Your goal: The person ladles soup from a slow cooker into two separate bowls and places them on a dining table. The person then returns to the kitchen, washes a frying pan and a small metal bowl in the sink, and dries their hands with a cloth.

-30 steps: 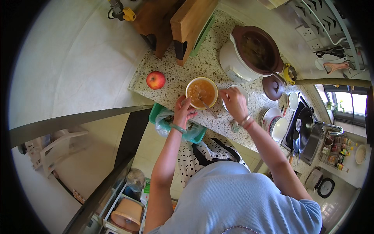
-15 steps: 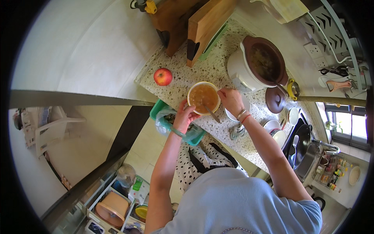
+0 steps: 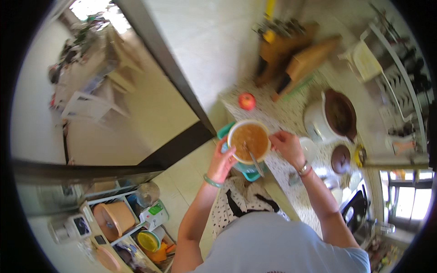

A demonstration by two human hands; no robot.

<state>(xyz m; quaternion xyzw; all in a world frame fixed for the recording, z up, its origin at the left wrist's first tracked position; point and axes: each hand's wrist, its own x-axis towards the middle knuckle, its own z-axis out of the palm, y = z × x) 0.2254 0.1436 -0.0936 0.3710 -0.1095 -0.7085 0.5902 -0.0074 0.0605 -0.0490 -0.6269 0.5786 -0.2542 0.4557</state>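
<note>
Both my hands hold a bowl [image 3: 248, 121] of brownish soup [image 3: 246, 135] by opposite sides. My left hand [image 3: 220, 163] is wrapped round the left side, with its thumb at the rim. Fingers of my right hand [image 3: 287, 147] pinch the right rim. A metal spoon [image 3: 256, 164] stands in the soup, its handle leaning over the near rim. Below the bowl, partly hidden by it, a green bin [image 3: 251, 176] shows beside the counter edge.
On the speckled counter [image 3: 278, 126] are an apple [image 3: 246, 101], cutting boards [image 3: 306, 61], a white cooker with a brown pot [image 3: 339, 113], a brown lid [image 3: 340, 159] and a white dish [image 3: 309, 149]. A doorway opens on the left, above shelves [image 3: 114, 220].
My view has turned to the left, showing more of the doorway. The bowl has come off the counter side and now hangs over the bin, still between both hands.
</note>
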